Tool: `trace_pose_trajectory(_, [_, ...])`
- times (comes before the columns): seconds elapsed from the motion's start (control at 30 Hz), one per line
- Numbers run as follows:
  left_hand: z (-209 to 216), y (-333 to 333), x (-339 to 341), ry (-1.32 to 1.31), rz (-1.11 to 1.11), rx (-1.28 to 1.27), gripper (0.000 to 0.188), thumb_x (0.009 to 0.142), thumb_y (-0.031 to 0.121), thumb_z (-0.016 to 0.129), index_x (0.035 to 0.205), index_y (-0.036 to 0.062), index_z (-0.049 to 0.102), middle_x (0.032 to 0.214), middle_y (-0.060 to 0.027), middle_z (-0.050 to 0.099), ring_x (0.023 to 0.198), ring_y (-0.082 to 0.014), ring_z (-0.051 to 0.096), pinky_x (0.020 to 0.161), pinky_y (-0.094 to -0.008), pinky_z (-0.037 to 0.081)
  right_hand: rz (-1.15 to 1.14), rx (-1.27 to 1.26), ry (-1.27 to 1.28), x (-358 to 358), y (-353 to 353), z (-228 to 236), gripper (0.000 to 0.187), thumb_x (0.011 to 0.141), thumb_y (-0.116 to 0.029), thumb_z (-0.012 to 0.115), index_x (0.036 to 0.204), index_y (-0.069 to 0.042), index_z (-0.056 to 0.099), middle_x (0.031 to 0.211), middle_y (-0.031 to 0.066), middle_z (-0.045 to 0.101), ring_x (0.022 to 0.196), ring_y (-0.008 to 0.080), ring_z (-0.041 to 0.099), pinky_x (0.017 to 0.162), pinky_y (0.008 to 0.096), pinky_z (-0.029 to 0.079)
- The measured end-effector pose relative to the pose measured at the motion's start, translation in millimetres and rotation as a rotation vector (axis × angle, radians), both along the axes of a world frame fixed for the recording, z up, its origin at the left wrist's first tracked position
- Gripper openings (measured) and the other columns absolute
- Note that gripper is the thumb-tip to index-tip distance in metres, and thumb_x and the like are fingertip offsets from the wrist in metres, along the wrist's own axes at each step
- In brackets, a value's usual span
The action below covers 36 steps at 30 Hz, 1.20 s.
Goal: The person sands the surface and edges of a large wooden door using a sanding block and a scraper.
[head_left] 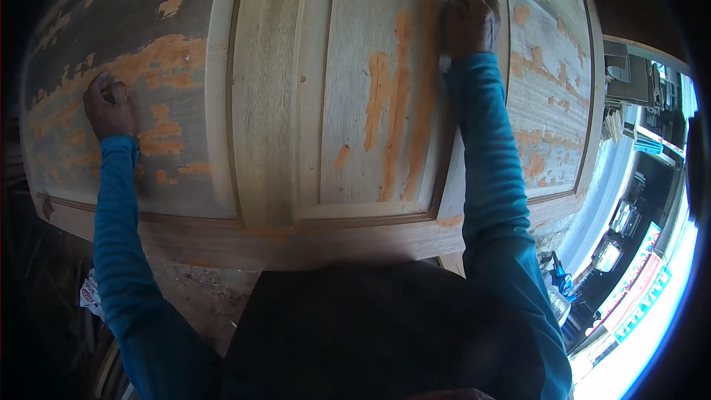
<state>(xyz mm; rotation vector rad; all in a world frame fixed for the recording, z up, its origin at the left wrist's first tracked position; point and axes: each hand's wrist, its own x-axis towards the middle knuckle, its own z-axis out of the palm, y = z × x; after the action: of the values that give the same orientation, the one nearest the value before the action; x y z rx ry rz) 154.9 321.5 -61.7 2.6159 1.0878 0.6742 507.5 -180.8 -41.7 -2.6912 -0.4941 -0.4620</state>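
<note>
A large panelled wooden door lies spread in front of me, its raised panels streaked with orange filler. My right hand is closed against the strip of frame and moulding to the right of the middle panel. Its curled fingers hide whatever they may grip. Over the left panel, my left hand rests with its fingers curled in, beside a broad patch of filler; I see nothing in it. Both forearms wear blue sleeves.
The door's near rail runs just in front of my dark-clothed body. Rubble-strewn ground shows below it. At the right stand shelves with boards, a bright opening and a coloured banner. A white printed bag lies at lower left.
</note>
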Motion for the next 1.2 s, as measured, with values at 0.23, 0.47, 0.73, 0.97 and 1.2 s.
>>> trace_pose_trajectory(0.23, [3.0,4.5,3.9,0.027,-0.014,-0.029,0.04,0.1,0.026,0.06,0.133,0.0037,0.061,0.133,-0.0158,0.055,0.121,-0.0298,0.058,0.102,-0.043,0.051,-0.066,-0.108,-0.033,192.4,66.6,4.7,0.027,0.088,-0.027,0.066,0.102,-0.005,0.076,0.105,0.0267,0.069,0.099,0.0407,0.067,0.089,0.0465,0.054])
trace_pose_trajectory(0.47, [4.3,-3.0,0.1,0.027,0.025,-0.018,0.038,0.1,0.026,0.06,0.133,0.0055,0.061,0.13,-0.0151,0.055,0.12,-0.0289,0.058,0.101,-0.0425,0.053,0.069,-0.038,0.009,15.5,6.6,-0.2,0.023,0.088,-0.025,0.068,0.1,-0.006,0.076,0.097,0.0255,0.069,0.099,0.0417,0.065,0.092,0.0491,0.052])
trace_pose_trajectory(0.73, [5.4,-4.8,4.0,-0.011,-0.004,-0.027,0.037,0.101,0.024,0.061,0.133,0.0048,0.061,0.13,-0.0142,0.055,0.117,-0.0268,0.06,0.1,-0.0415,0.053,-0.033,-0.094,-0.021,140.2,43.5,-7.2,0.029,0.088,-0.031,0.064,0.101,-0.009,0.078,0.103,0.0236,0.074,0.101,0.0435,0.069,0.092,0.0516,0.054])
trace_pose_trajectory(0.97, [13.7,-14.6,-3.4,-0.001,0.033,-0.052,0.038,0.101,0.026,0.062,0.132,0.005,0.061,0.13,-0.0148,0.056,0.115,-0.0274,0.06,0.1,-0.0413,0.053,-0.044,-0.07,0.24,215.1,116.2,28.0,0.027,0.094,-0.025,0.064,0.108,-0.004,0.073,0.104,0.0233,0.072,0.086,0.038,0.069,0.074,0.0426,0.057])
trace_pose_trajectory(1.2, [4.5,-6.6,5.1,-0.034,0.013,-0.012,0.038,0.095,0.027,0.066,0.129,0.0097,0.064,0.129,-0.015,0.057,0.117,-0.0317,0.058,0.1,-0.0453,0.053,0.124,-0.172,-0.001,104.4,17.1,-1.0,0.032,0.091,-0.035,0.063,0.103,-0.009,0.077,0.104,0.0269,0.071,0.102,0.0443,0.067,0.092,0.051,0.052])
